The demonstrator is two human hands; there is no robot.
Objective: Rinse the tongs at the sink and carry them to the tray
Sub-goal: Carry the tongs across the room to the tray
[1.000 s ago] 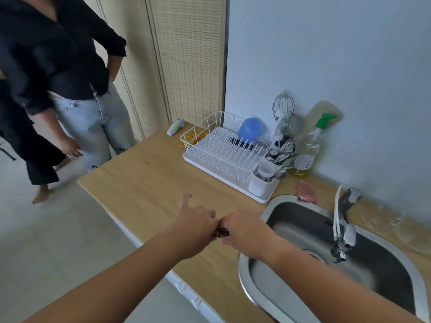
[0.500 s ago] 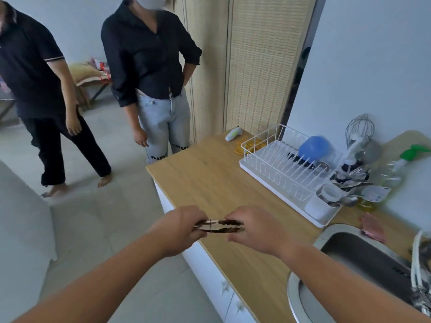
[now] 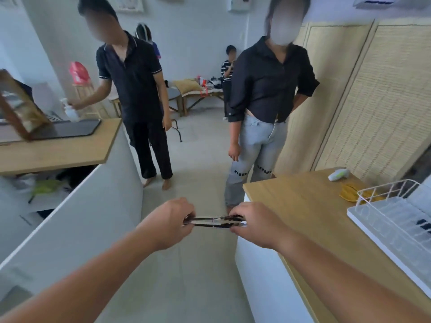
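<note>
Over floor now, sink gone from view, tongs (image 3: 213, 222) clamped by left hand (image 3: 171, 221) and right hand (image 3: 253, 226) fingers, heading trayward (image 3: 67, 130).

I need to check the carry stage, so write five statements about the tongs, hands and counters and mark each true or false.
1. Both hands hold the tongs. True: left hand at one end, right hand at the other.
2. The tongs lie in the dish rack. False: they are held over the floor; the dish rack sits on the right counter.
3. A dark tray lies on the left counter. True.
4. The tongs are held upright. False: roughly level.
5. The sink is in view. False.
</note>
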